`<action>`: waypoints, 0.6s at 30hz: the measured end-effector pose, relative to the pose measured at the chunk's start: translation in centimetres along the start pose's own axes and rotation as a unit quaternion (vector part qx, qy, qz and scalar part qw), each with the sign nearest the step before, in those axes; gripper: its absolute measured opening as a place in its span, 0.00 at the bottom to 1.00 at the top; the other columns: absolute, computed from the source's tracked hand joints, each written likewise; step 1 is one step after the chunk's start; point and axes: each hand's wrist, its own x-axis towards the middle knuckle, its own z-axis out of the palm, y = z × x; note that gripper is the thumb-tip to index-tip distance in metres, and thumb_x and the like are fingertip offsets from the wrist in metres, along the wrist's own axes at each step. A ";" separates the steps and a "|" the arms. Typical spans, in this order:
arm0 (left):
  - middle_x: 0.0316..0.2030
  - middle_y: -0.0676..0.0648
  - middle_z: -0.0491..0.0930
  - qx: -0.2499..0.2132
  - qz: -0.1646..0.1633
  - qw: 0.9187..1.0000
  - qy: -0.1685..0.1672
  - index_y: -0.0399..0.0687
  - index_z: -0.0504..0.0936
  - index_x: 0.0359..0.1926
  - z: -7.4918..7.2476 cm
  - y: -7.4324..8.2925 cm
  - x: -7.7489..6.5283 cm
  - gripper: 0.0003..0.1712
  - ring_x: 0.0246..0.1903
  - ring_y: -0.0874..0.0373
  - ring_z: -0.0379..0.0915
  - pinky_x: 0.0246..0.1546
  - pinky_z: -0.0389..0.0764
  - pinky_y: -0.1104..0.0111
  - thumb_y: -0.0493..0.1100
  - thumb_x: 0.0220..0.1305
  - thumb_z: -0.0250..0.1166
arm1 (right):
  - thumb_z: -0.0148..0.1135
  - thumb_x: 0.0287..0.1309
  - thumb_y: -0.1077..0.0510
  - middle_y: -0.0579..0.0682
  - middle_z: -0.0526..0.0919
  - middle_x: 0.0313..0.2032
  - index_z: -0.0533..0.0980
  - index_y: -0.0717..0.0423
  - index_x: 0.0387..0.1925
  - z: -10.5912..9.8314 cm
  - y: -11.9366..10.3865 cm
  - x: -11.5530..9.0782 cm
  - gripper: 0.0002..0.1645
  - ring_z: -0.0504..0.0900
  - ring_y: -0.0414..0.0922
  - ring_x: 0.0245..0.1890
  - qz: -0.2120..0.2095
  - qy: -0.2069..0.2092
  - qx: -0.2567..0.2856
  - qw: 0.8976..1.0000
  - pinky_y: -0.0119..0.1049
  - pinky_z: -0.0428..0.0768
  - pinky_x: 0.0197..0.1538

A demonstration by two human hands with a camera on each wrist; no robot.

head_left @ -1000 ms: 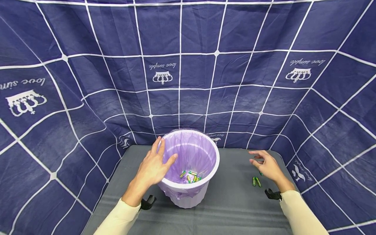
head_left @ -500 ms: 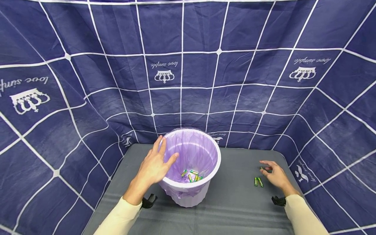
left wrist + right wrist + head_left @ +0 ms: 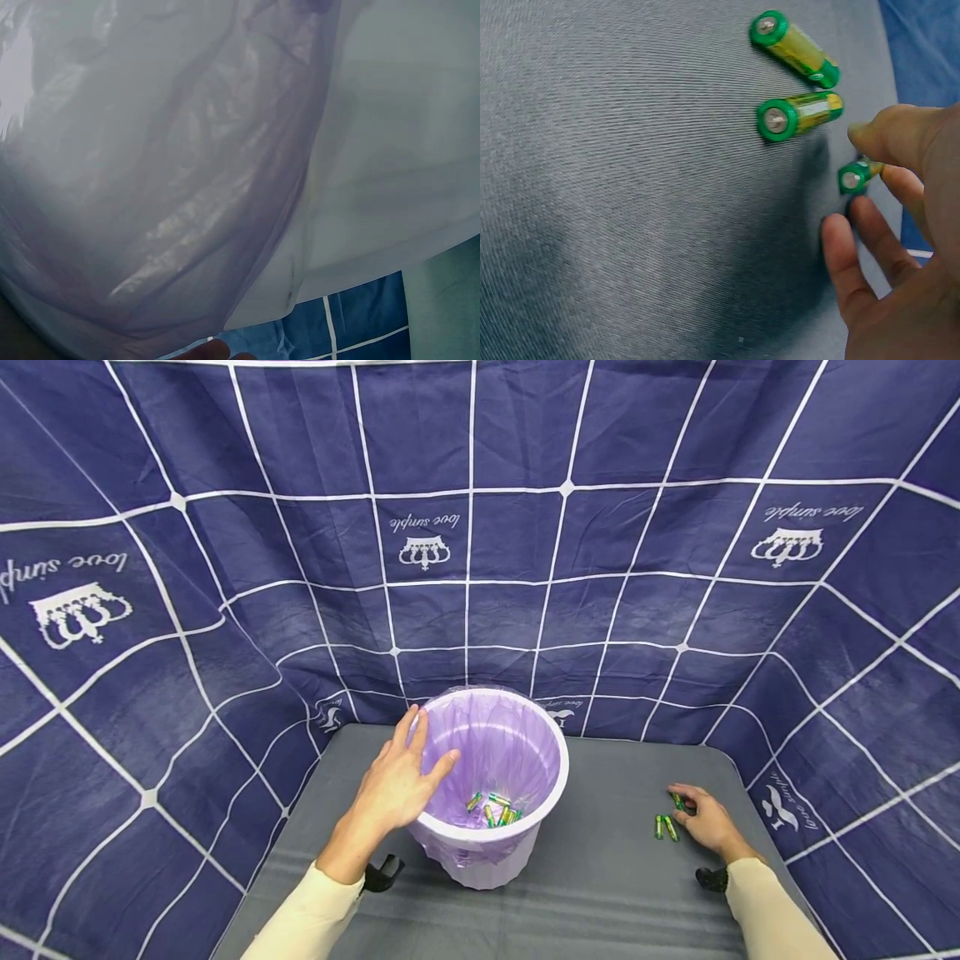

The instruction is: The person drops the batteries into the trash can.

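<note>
My left hand [image 3: 393, 781] rests at the left rim of a white waste bin [image 3: 553, 793], fingers spread and fairly straight, thumb over the opening. A thin purple bin liner [image 3: 480, 739] covers the inside. Several green and yellow batteries [image 3: 504, 814] lie at the bottom. To the right, my right hand [image 3: 708, 822] reaches down to a battery [image 3: 853, 178] on the grey surface. Its thumb and fingers stand around that battery, with a gap showing at the thumb in the right wrist view. Two more batteries, one [image 3: 802, 116] nearer and one [image 3: 795, 49] beyond, lie beside the hand.
The grey cloth-covered table [image 3: 600, 877] ends at a blue curtain [image 3: 510, 543] with white grid lines, which encloses the back and both sides. In the left wrist view the bin's wall [image 3: 405, 150] and liner fill most of the picture.
My right hand has moved right and down to the far battery, its fingers closing in around it. The left hand stays at the bin's rim. The head view has shifted slightly.
</note>
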 end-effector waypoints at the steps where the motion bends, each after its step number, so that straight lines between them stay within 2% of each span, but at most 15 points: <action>1: 0.97 0.41 0.46 0.000 0.001 1.000 0.001 0.43 0.55 0.95 0.0 0.0 0.0 0.55 0.81 0.20 0.70 0.73 0.79 0.25 0.74 0.88 0.54 | 0.75 0.72 0.68 0.74 0.82 0.74 0.84 0.69 0.70 0.1 0.1 0.0 0.28 0.89 0.71 0.65 -0.003 0.003 -0.002 1.000 0.55 0.88 0.64; 5: 0.97 0.41 0.47 0.004 0.004 1.000 0.007 0.43 0.56 0.95 0.1 0.0 0.2 0.55 0.81 0.21 0.71 0.72 0.80 0.26 0.74 0.88 0.55 | 0.75 0.69 0.68 0.73 0.83 0.72 0.85 0.70 0.69 0.4 0.5 0.1 0.28 0.89 0.71 0.64 -0.012 0.012 -0.009 1.000 0.57 0.88 0.64; 10: 0.97 0.41 0.47 0.004 0.003 1.000 0.008 0.42 0.57 0.95 0.1 0.0 0.2 0.55 0.81 0.22 0.72 0.72 0.81 0.26 0.75 0.88 0.55 | 0.75 0.69 0.69 0.72 0.82 0.75 0.84 0.73 0.68 0.5 0.7 0.3 0.28 0.90 0.70 0.63 -0.007 0.013 -0.011 1.000 0.55 0.90 0.62; 15: 0.97 0.41 0.47 0.002 -0.001 1.000 0.005 0.43 0.57 0.95 0.0 0.0 0.2 0.56 0.81 0.22 0.72 0.72 0.80 0.26 0.75 0.88 0.54 | 0.77 0.67 0.70 0.70 0.87 0.70 0.88 0.71 0.63 0.7 0.8 0.3 0.24 0.93 0.67 0.59 -0.003 0.035 -0.021 0.999 0.43 0.91 0.57; 18: 0.97 0.41 0.47 0.001 -0.003 1.000 0.003 0.42 0.57 0.95 0.1 0.0 0.1 0.56 0.81 0.21 0.72 0.72 0.80 0.26 0.75 0.88 0.54 | 0.78 0.65 0.69 0.70 0.88 0.67 0.90 0.70 0.61 1.0 1.1 0.1 0.23 0.93 0.65 0.56 0.000 0.050 -0.021 0.999 0.35 0.88 0.53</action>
